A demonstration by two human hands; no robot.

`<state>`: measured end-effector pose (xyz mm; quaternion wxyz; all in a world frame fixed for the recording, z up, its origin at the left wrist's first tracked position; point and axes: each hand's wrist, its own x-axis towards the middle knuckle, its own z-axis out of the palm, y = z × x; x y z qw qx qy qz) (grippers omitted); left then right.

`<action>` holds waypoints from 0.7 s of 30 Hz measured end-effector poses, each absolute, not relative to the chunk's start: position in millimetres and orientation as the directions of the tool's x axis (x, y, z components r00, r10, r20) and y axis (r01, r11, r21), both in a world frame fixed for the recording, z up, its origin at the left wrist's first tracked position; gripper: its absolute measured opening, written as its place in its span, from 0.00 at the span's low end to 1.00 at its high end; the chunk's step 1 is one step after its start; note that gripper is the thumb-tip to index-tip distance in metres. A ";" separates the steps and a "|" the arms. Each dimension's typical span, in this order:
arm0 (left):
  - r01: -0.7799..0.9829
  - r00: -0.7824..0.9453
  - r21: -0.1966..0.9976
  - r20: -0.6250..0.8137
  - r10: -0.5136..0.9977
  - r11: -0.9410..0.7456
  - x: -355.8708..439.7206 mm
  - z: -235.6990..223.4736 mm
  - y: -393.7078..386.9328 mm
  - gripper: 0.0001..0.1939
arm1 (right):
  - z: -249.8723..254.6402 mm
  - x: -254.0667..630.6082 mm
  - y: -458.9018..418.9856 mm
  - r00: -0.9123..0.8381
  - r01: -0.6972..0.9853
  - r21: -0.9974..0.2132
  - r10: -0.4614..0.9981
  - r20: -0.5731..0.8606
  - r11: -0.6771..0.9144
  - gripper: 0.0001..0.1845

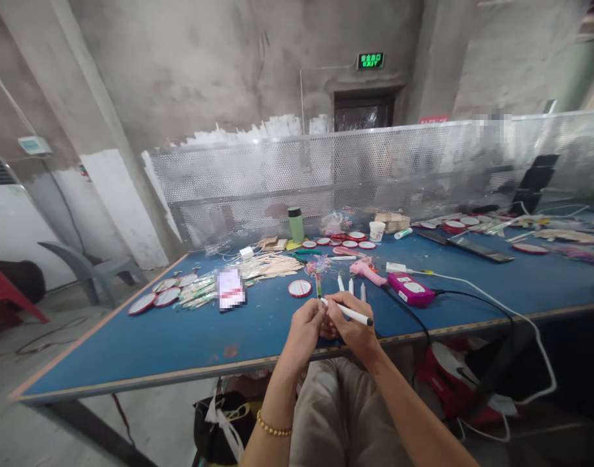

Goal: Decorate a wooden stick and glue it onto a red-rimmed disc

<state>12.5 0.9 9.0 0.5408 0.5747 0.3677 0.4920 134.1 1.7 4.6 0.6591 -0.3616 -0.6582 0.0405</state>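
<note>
My left hand (305, 322) is closed round the lower end of a thin, flat stick (318, 284) that stands up with coloured bands on it. In my right hand (355, 327) is a white marker pen (351, 312), its tip against or very near the stick and its dark end pointing right. Both hands meet just above the front edge of the blue table (170, 353). Beyond them lie a few white pens (351, 286). A round white disc with a red rim (299, 288) lies left of the stick.
Right of the pens are a pink glue gun (368, 272) and a purple box (410, 290) with cables. Wooden sticks (280, 266), a phone (231, 288) and more red-rimmed discs (142, 303) lie to the left. Behind stand a green bottle (296, 225), a paper cup (377, 231) and a perforated metal screen (248, 181).
</note>
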 end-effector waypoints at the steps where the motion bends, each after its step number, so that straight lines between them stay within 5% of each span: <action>1: -0.111 0.245 0.983 0.167 0.955 -0.143 12.5 9.1 0.6 0.20 | 5.0 134.2 1.5 0.128 0.422 -0.531 0.532 0.837 0.734 0.11; 21: -0.110 0.245 0.985 0.156 0.957 -0.132 12.7 10.6 -0.6 0.20 | 5.0 134.7 1.1 0.134 0.444 -0.534 0.535 0.834 0.720 0.10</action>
